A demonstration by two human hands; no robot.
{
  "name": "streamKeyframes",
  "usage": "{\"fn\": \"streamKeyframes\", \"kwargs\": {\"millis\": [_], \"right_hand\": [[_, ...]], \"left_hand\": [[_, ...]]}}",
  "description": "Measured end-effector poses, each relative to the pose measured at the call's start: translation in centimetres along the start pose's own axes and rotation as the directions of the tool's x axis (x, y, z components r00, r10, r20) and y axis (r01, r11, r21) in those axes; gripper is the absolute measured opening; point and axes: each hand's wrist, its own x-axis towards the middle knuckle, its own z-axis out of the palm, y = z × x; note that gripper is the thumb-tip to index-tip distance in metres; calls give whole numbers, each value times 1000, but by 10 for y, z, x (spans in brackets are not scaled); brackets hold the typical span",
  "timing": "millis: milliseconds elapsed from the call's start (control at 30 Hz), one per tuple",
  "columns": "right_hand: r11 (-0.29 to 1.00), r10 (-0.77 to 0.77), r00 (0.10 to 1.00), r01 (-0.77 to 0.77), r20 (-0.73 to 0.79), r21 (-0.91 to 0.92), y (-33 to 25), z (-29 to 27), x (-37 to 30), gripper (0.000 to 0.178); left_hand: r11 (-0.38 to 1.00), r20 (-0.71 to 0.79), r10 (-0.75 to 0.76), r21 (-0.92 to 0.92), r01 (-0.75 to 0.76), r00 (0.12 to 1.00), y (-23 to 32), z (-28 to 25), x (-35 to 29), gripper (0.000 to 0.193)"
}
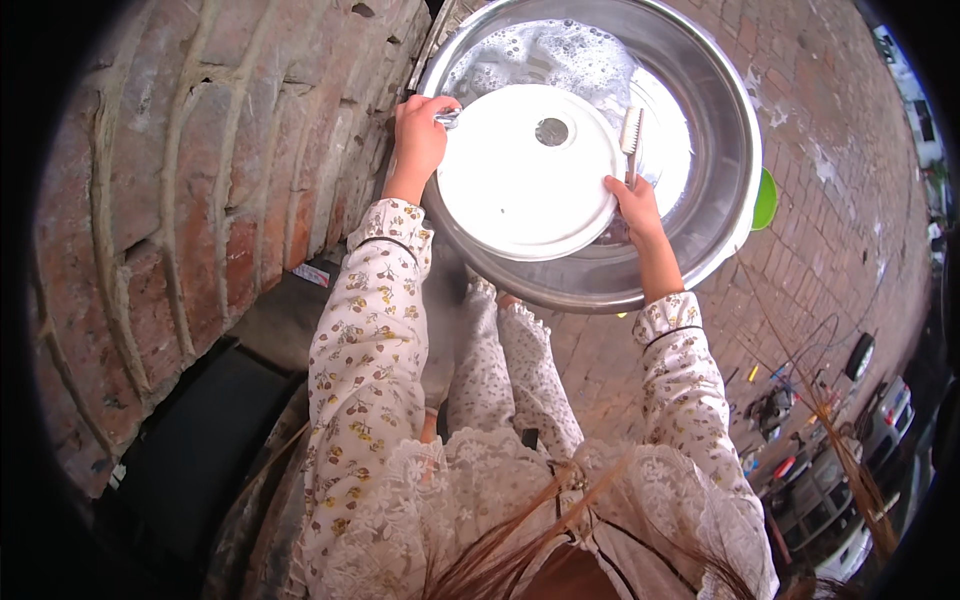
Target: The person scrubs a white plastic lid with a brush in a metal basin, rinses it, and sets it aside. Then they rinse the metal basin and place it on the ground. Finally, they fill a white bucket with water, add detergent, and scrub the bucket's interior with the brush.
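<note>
A white round lid (520, 200), flat with a dark round spot near its far side, lies tilted over the near left part of a large metal basin (735, 130). My left hand (420, 140) is closed at the lid's left edge, beside the basin's rim. A small shiny piece (447, 117) shows at its fingertips; I cannot make out what it is. My right hand (637, 207) grips a scrubbing brush (631, 135), its pale bristles pointing up and away, with the thumb against the lid's right edge. Foamy suds (545, 55) float in the basin beyond the lid.
A brick wall (190, 200) rises close on the left. Brick paving (820, 190) stretches to the right, wet in patches. A green bowl (764, 200) sits beside the basin's right side. A dark flat object (210, 450) is low on the left; parked vehicles (825, 490) stand lower right.
</note>
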Motion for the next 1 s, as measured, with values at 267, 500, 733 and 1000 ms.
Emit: {"fn": "streamKeyframes", "kwargs": {"millis": [267,500,733,1000], "right_hand": [[989,-131,969,113,-208,-97,-25,-24,-50,29],[992,-123,965,123,-232,-13,-17,-28,-88,24],[971,-221,939,238,-262,35,-4,-31,-104,29],[980,-200,944,198,-263,-35,0,-26,-110,34]], "left_hand": [[933,176,359,-100,-346,917,121,57,-44,36],[982,117,184,-55,-178,976,188,85,-41,49],[903,152,427,-128,-411,891,199,89,-52,44],[941,35,322,-125,-315,946,208,94,-68,37]]}}
